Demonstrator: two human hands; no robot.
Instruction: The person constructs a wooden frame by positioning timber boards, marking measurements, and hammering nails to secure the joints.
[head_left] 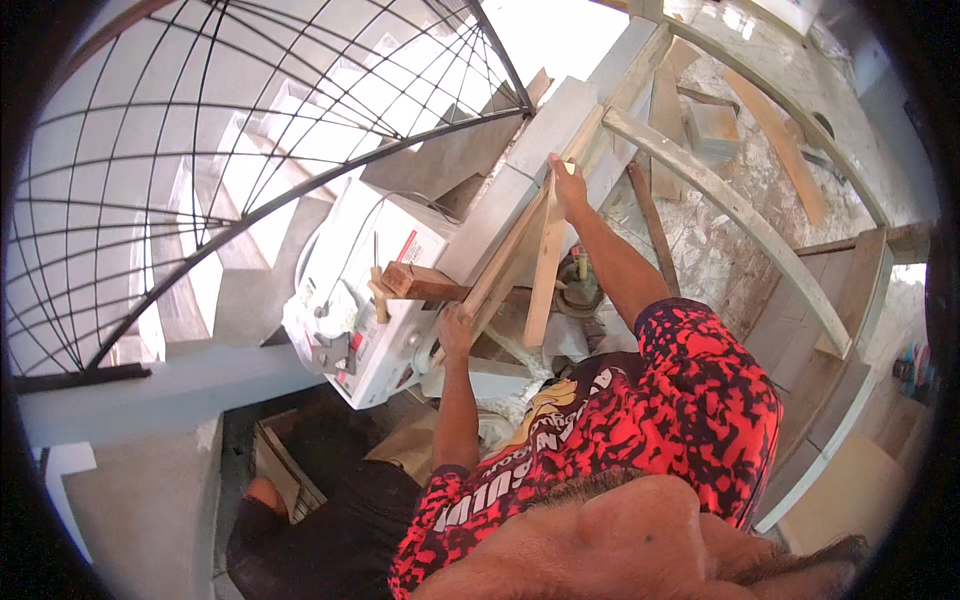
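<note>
My right hand (568, 187) is closed around a pale wooden strip (545, 270), which slants down toward my chest. Beside it a longer wooden strip (507, 255) lies along the grey ledge (500, 205), its far part passing close to my right fingers. At that strip's near end, my left hand (455, 328) has its fingers closed around the wood; the exact grip is partly hidden. Just left of this hand a reddish-brown wooden block (425, 283) sits on a white box-shaped appliance (385, 350), next to a wooden-handled tool (379, 292).
A black metal grille (240, 215) spans the left side. Below my right forearm is a power tool (578, 285), partly hidden. A curved wooden frame (740, 210) arches at the right. Loose boards (775, 140) lie on the dusty floor beyond it.
</note>
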